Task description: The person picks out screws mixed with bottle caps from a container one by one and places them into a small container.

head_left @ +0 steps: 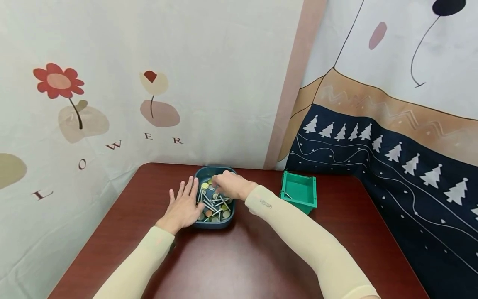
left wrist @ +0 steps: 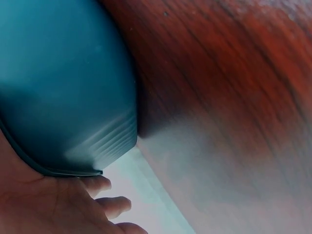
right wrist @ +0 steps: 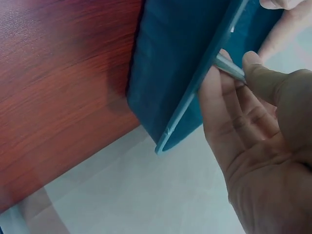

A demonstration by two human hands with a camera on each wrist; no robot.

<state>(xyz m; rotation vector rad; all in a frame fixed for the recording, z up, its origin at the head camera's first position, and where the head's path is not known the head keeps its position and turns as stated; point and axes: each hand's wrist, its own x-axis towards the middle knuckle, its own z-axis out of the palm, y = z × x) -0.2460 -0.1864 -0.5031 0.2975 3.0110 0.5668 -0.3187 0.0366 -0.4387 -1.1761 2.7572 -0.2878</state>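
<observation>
A dark blue bin (head_left: 213, 225) stands toward the far side of the table, with silver screws (head_left: 209, 203) and coins (head_left: 225, 214) mixed inside. My left hand (head_left: 183, 209) rests against the bin's left rim, fingers spread and straight, the thumb reaching over the edge. In the left wrist view its palm touches the bin's outer wall (left wrist: 68, 87). Over the far right part of the bin, my right hand (head_left: 231, 185) pinches a silver screw (right wrist: 230, 68) between thumb and fingers. The screw's far end is hidden behind the rim in the right wrist view.
To the right of the bin stands a green box (head_left: 298, 189), apparently stacked, with one screw (head_left: 288, 195) lying in it. The reddish-brown table (head_left: 257, 257) extends toward me. Behind it hangs a printed cloth (head_left: 224, 104).
</observation>
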